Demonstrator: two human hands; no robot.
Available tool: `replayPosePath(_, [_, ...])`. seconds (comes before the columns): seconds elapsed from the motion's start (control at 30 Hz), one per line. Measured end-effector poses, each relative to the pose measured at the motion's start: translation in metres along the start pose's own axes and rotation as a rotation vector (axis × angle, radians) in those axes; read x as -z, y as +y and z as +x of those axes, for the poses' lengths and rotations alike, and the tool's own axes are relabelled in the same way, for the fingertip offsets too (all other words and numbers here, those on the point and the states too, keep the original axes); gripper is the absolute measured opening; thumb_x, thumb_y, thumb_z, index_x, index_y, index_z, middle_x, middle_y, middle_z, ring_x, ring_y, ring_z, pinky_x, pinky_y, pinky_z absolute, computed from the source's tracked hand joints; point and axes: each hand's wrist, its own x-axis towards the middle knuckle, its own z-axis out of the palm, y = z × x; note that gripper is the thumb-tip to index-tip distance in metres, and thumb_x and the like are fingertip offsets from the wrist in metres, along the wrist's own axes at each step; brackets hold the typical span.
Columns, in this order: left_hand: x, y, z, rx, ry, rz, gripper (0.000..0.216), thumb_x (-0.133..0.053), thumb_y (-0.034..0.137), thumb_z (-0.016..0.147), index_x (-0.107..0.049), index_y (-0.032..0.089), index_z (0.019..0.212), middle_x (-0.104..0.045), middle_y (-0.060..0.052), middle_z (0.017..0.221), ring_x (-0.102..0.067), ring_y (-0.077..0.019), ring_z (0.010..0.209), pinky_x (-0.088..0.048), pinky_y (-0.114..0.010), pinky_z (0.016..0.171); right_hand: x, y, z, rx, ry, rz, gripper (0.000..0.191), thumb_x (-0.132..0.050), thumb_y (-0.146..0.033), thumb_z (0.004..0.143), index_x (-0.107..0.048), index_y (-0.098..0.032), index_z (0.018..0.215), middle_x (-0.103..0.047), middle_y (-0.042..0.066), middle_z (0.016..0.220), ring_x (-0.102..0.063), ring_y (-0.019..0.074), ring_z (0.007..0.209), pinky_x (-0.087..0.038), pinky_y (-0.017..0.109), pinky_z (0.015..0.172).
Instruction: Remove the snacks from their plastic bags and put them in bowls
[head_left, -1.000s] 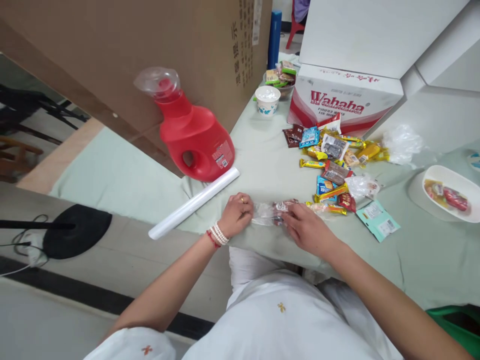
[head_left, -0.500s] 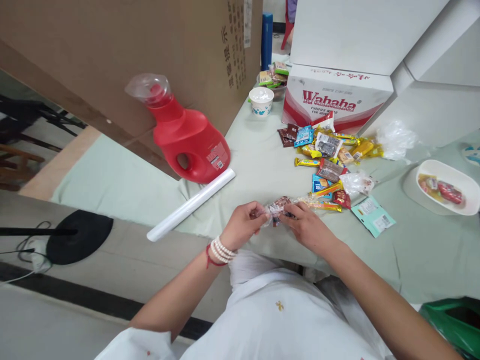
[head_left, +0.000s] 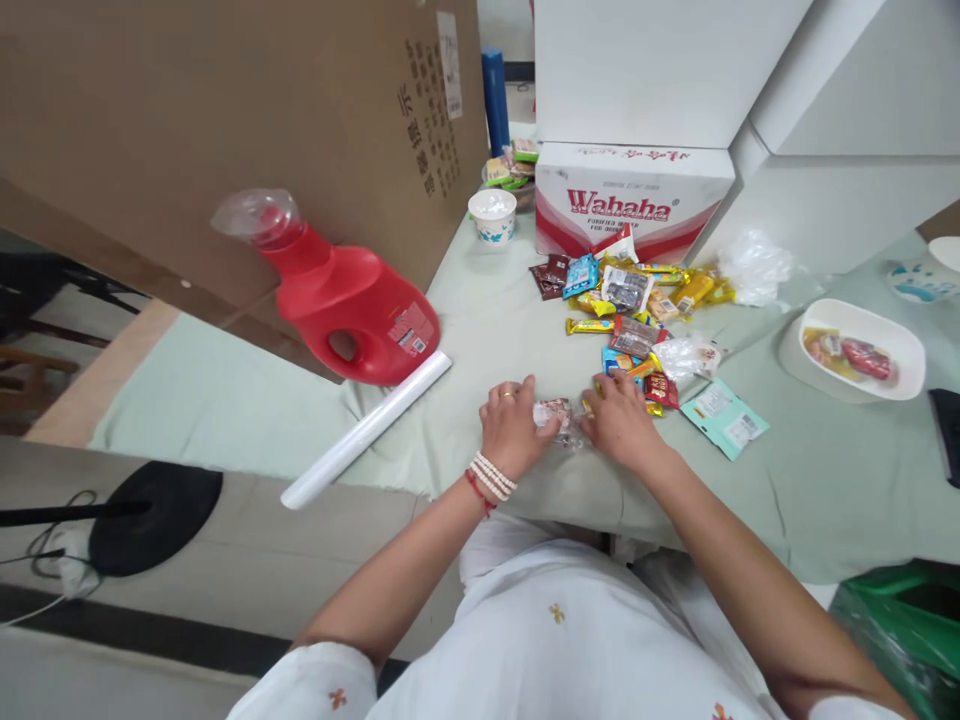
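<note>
A small snack packet in brown and clear wrapping [head_left: 553,411] lies on the green tablecloth between my hands. My left hand [head_left: 513,430] rests at its left side, fingers apart and thumb over the wrapper. At the packet's right edge is my right hand [head_left: 622,420], its fingers spread, with the thumb side by the clear wrapping. Just beyond my right hand lies a pile of wrapped snacks [head_left: 634,337] in yellow, red, blue and brown. Part of the pile is hidden behind those fingers. A mint-green packet [head_left: 724,417] lies to the right.
A red jug [head_left: 360,310] and a white roll [head_left: 367,430] are at the left, before a large brown carton [head_left: 315,120]. Behind the snacks stands a Wahaba-like printed box [head_left: 630,195]. A paper cup [head_left: 493,217] is nearby; a white tub [head_left: 900,350] holding snacks stands right.
My fingers have loosened from the packet and spread out; it now lies on the cloth. My left hand has turned to point forward. The camera view has shifted slightly.
</note>
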Motion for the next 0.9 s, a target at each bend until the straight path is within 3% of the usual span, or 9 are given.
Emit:
replayPosePath(0.13, [-0.003, 0.001, -0.004, 0.0, -0.108, -0.001, 0.036, -0.068, 0.049, 0.089, -0.063, 0.018, 0.106, -0.067, -0.016, 0.114, -0.06, -0.0359, 0.116, -0.048, -0.046, 0.091, 0.008, 0.001, -0.006, 0.064, -0.014, -0.065, 0.014, -0.062, -0.017, 0.091, -0.075, -0.016, 0.097, -0.053, 0.016, 0.148, -0.026, 0.0414, 0.15, -0.023, 0.065, 0.121])
replayPosePath(0.23, [-0.004, 0.006, -0.007, 0.052, -0.149, -0.059, 0.032, -0.067, 0.046, 0.091, -0.056, 0.019, 0.104, -0.068, -0.012, 0.104, -0.066, -0.0308, 0.103, -0.049, -0.039, 0.082, 0.02, -0.007, -0.014, 0.052, 0.032, -0.066, 0.02, -0.054, -0.019, 0.098, -0.074, -0.017, 0.099, -0.052, 0.016, 0.15, -0.039, 0.0373, 0.141, -0.037, 0.054, 0.113])
replayPosePath(0.3, [-0.004, 0.011, -0.007, 0.102, -0.152, -0.096, 0.03, -0.066, 0.045, 0.092, -0.052, 0.021, 0.104, -0.068, -0.009, 0.101, -0.067, -0.0277, 0.096, -0.049, -0.036, 0.077, 0.027, -0.016, -0.019, 0.046, -0.026, -0.067, 0.024, -0.048, -0.023, 0.102, -0.073, -0.019, 0.102, -0.057, 0.015, 0.144, -0.054, 0.0302, 0.123, -0.047, 0.04, 0.094])
replayPosePath(0.37, [-0.004, 0.014, -0.007, 0.125, -0.129, -0.104, 0.028, -0.066, 0.043, 0.092, -0.051, 0.022, 0.102, -0.067, -0.008, 0.101, -0.068, -0.0268, 0.096, -0.048, -0.035, 0.076, 0.032, -0.022, -0.023, 0.034, -0.112, -0.074, 0.026, -0.046, -0.025, 0.105, -0.071, -0.021, 0.104, -0.068, 0.013, 0.122, -0.06, 0.0251, 0.105, -0.044, 0.032, 0.078])
replayPosePath(0.47, [-0.007, 0.017, -0.008, 0.114, -0.092, -0.102, 0.028, -0.067, 0.041, 0.091, -0.049, 0.022, 0.101, -0.066, -0.007, 0.1, -0.068, -0.0266, 0.095, -0.048, -0.034, 0.074, 0.035, -0.024, -0.027, 0.053, -0.135, -0.07, 0.021, -0.049, -0.025, 0.103, -0.069, -0.02, 0.1, -0.071, 0.01, 0.096, -0.059, 0.0254, 0.099, -0.039, 0.032, 0.077])
replayPosePath(0.57, [-0.01, 0.015, -0.01, 0.078, -0.056, -0.106, 0.029, -0.068, 0.042, 0.091, -0.048, 0.023, 0.099, -0.064, -0.006, 0.098, -0.067, -0.0259, 0.093, -0.048, -0.034, 0.073, 0.035, -0.01, -0.022, 0.083, -0.112, -0.026, 0.014, -0.055, -0.025, 0.099, -0.067, -0.019, 0.095, -0.071, 0.01, 0.099, -0.057, 0.0272, 0.104, -0.037, 0.033, 0.082])
replayPosePath(0.73, [-0.011, 0.013, -0.006, 0.059, 0.048, -0.114, 0.03, -0.069, 0.042, 0.09, -0.046, 0.023, 0.096, -0.062, -0.006, 0.099, -0.065, -0.0263, 0.092, -0.049, -0.034, 0.074, 0.036, 0.016, -0.002, -0.077, -0.148, 0.068, 0.022, -0.047, -0.03, 0.104, -0.066, -0.019, 0.108, -0.071, 0.009, 0.091, -0.062, 0.0239, 0.085, -0.035, 0.03, 0.07])
replayPosePath(0.9, [-0.019, 0.021, 0.008, 0.007, 0.213, -0.119, 0.023, -0.067, 0.03, 0.089, -0.048, 0.021, 0.1, -0.059, -0.01, 0.105, -0.063, -0.0282, 0.097, -0.053, -0.039, 0.082, 0.021, -0.011, -0.003, -0.022, 0.004, 0.329, 0.026, -0.041, -0.025, 0.105, -0.066, -0.018, 0.106, -0.069, 0.011, 0.1, -0.064, 0.0233, 0.092, -0.045, 0.031, 0.08])
